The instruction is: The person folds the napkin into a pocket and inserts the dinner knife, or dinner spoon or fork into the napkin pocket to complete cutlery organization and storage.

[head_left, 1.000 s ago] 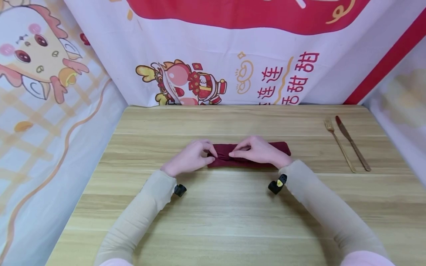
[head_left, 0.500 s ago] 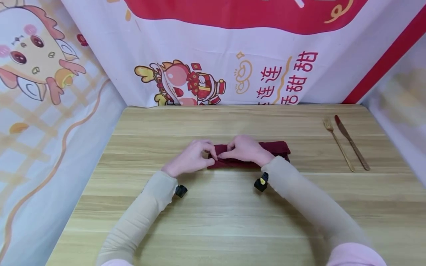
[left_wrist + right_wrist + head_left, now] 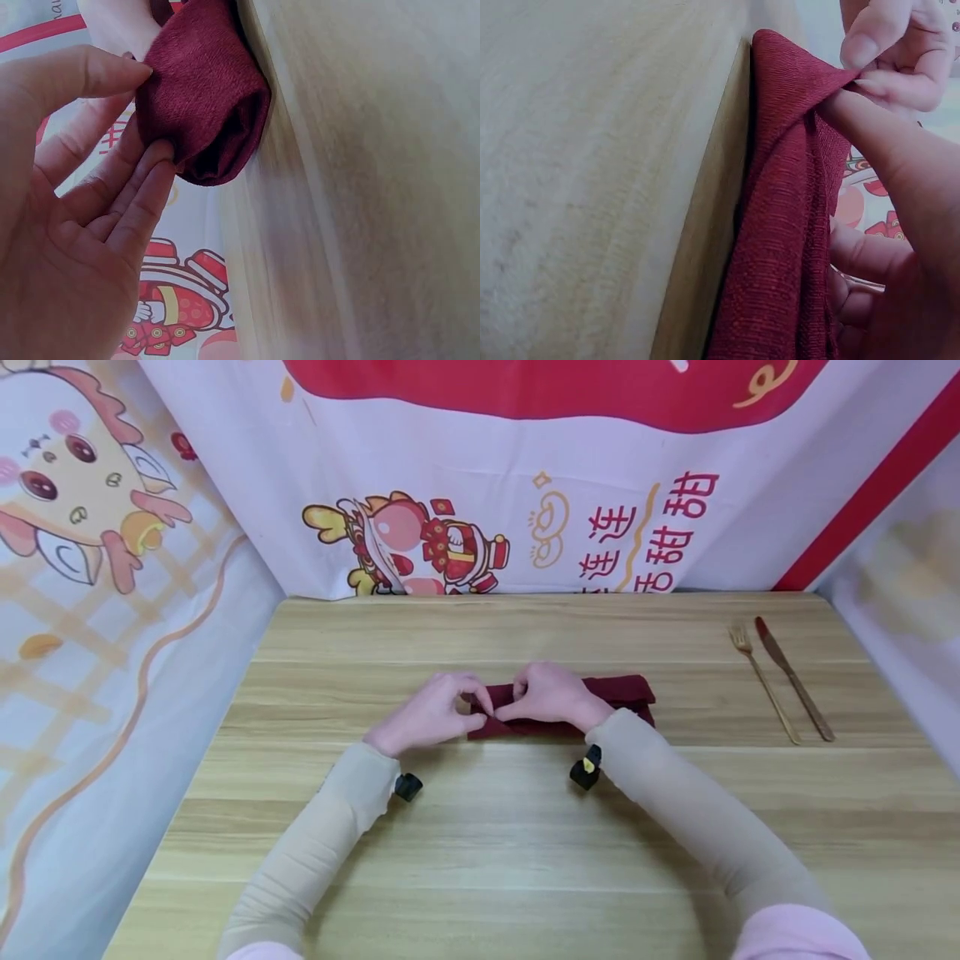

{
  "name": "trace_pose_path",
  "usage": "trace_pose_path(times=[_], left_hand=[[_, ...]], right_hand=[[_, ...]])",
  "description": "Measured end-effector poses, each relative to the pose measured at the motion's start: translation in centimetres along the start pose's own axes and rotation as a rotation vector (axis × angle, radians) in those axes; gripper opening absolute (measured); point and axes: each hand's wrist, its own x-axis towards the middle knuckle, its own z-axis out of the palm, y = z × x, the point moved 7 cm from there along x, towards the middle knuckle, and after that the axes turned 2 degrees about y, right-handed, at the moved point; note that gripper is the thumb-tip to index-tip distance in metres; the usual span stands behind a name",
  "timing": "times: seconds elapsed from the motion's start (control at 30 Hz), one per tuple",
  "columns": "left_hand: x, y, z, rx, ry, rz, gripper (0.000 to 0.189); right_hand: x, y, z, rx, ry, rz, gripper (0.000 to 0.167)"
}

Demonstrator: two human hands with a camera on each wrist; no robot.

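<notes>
A dark red cloth napkin (image 3: 630,690), folded into a long narrow strip, lies crosswise on the wooden table. At its left end my left hand (image 3: 435,712) pinches the edge between thumb and fingertips. The left wrist view shows that end of the napkin (image 3: 202,82) curled up like an open tube. My right hand (image 3: 551,695) grips the strip just to the right, almost meeting the left fingertips. In the right wrist view, the thumb of my right hand (image 3: 900,150) presses at a raised corner of the napkin (image 3: 772,225), with the other fingers behind the cloth.
A gold fork (image 3: 763,681) and a gold knife (image 3: 795,681) lie side by side at the right of the table (image 3: 480,860). A printed white and red cloth (image 3: 450,452) hangs along the back edge, and another patterned cloth (image 3: 90,693) hangs at the left.
My right hand has slid left along the napkin, close to my left hand. The cloth at the left end now rises into a fold between the fingers. The left hand has barely moved.
</notes>
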Motion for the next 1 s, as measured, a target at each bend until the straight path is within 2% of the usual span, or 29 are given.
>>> trace_pose_path(times=[0.1,0.23,0.3,0.5,0.57,0.77,0.9,1.0], left_hand=[[0.2,0.0,-0.1,0.005,-0.003,0.006,0.010],[0.4,0.0,0.0,0.019,-0.009,0.017,0.010],[0.5,-0.1,0.0,0.020,-0.010,0.016,0.010],[0.8,-0.1,0.3,0.062,0.001,0.002,0.009],[1.0,0.2,0.5,0.090,0.018,0.004,0.009],[2.7,2.2,1.4,0.138,0.075,0.043,0.015],[4.1,3.3,3.3,0.136,0.034,0.082,0.022],[4.8,3.5,4.9,0.169,-0.017,0.078,0.027]], right_hand=[[0.0,-0.1,0.0,-0.028,0.004,0.006,0.050],[-0.2,-0.6,-0.1,-0.108,0.051,0.000,0.047],[-0.3,-0.7,-0.2,-0.110,0.071,-0.019,0.044],[-1.5,0.1,-1.3,0.129,0.038,-0.136,0.027],[-2.4,1.0,-2.4,0.191,0.048,-0.152,0.023],[-5.6,5.0,-6.6,0.243,0.183,-0.140,0.027],[-7.8,7.8,-8.2,0.250,0.208,-0.127,0.028],[-9.2,9.4,-8.8,0.186,0.211,-0.149,0.028]])
